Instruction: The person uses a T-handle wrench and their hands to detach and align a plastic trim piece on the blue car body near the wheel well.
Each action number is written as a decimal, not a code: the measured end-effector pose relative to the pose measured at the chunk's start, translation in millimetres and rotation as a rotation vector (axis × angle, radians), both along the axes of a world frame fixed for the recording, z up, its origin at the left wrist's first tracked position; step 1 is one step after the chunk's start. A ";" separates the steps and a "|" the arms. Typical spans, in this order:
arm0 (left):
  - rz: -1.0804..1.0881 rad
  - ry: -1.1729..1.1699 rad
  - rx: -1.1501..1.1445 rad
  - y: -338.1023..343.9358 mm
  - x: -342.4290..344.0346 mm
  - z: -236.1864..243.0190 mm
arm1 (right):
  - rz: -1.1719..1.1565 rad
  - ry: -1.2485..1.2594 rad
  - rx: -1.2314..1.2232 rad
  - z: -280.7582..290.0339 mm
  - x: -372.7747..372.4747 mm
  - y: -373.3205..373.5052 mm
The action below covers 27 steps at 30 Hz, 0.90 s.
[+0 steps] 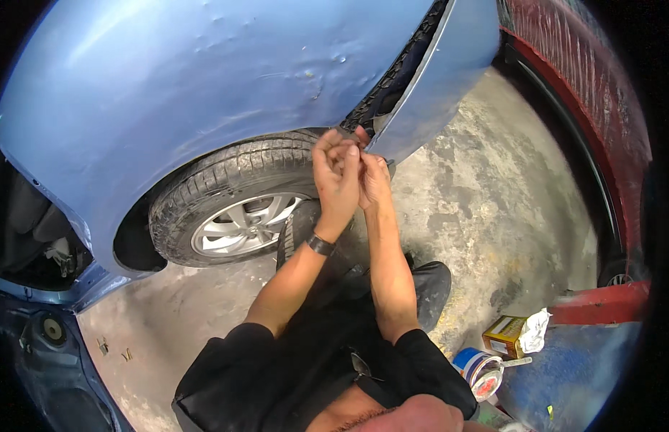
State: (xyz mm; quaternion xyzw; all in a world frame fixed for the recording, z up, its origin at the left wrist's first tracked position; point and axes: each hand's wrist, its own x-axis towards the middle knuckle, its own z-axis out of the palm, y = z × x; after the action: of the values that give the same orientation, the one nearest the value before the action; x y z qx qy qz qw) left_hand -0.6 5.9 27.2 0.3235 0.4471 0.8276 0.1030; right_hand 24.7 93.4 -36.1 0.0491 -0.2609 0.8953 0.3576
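Observation:
My left hand (336, 183) and my right hand (376, 180) are close together, raised in front of the blue car's body panel (226, 79). Fingers on both hands are bent and pinched near each other. Anything small between them is hidden or too small to make out. Just beyond the fingertips, a dark gap (392, 90) separates the dented body panel from a second blue panel (457, 68), which looks like a bumper. The tyre (233, 167) with its silver alloy wheel (244, 225) sits left of my hands. A dark band circles my left wrist.
An open car door (55, 367) with a round speaker is at lower left, near small brass-coloured pieces (127, 354) on the floor. A red vehicle (586, 129) stands at right. A gold box (504, 340) and a blue-and-white can (478, 371) with a spreader are at lower right.

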 end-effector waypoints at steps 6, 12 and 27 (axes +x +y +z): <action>0.019 0.074 -0.089 28.2 -41.2 12.2 | -0.083 -0.070 0.000 15.1 -1.7 -9.9; 0.023 0.011 -0.204 34.1 -54.3 9.4 | -0.036 -0.013 -0.051 16.6 8.6 -10.9; 0.166 0.260 -0.266 24.5 -47.8 31.6 | -0.057 -0.010 -0.070 6.6 2.6 -11.5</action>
State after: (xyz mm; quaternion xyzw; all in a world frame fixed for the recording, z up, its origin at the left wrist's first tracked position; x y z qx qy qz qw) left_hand -48.4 30.4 58.7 0.3735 0.5870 0.7180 0.0177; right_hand 27.3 81.9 -29.5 0.0249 -0.2325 0.8936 0.3832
